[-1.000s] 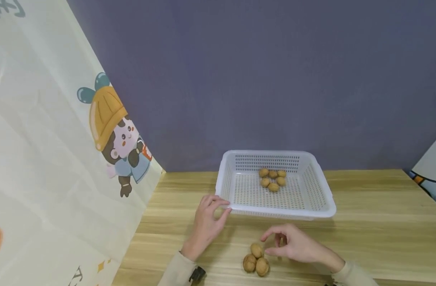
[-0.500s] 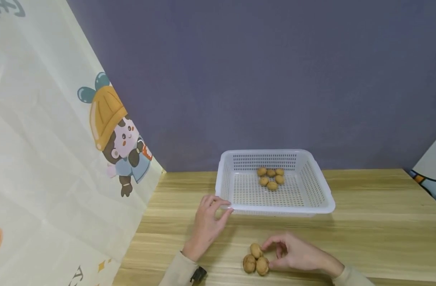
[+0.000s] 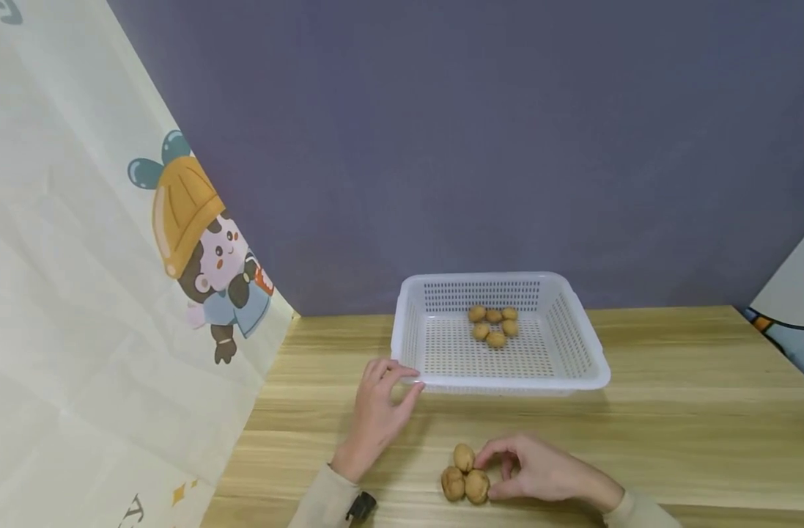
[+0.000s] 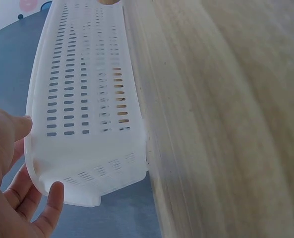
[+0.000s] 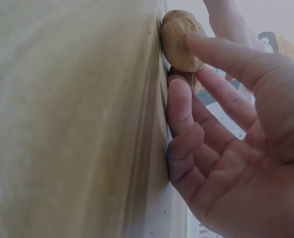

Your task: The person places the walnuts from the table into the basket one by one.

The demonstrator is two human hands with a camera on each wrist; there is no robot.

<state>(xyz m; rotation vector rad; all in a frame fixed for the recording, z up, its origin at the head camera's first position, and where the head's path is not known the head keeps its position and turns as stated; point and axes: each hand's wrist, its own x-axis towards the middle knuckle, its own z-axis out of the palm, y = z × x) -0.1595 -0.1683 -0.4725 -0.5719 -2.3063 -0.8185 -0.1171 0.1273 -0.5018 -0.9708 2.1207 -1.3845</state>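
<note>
Three brown walnuts lie in a tight cluster on the wooden table: a far walnut (image 3: 464, 457), a left walnut (image 3: 452, 483) and a right walnut (image 3: 477, 486). My right hand (image 3: 539, 469) pinches at the right walnut, its index finger along the far side and its thumb on the right. In the right wrist view the thumb lies against a walnut (image 5: 176, 44), while the index fingertip is hidden behind it. My left hand (image 3: 378, 411) holds the near left corner of a white perforated plastic basket (image 3: 507, 383); in the left wrist view, thumb and fingers straddle the rim (image 4: 30, 144).
Inside the basket, several walnuts (image 3: 496, 339) sit in a ring toward the back. The wooden table (image 3: 692, 411) meets a dark blue-grey panel (image 3: 507, 147) behind. A pale sheet with a cartoon figure (image 3: 223, 257) stands at the left.
My right hand has come down and left from beside the cluster onto the right walnut. The left hand keeps its hold on the basket corner. The head view has shifted slightly.
</note>
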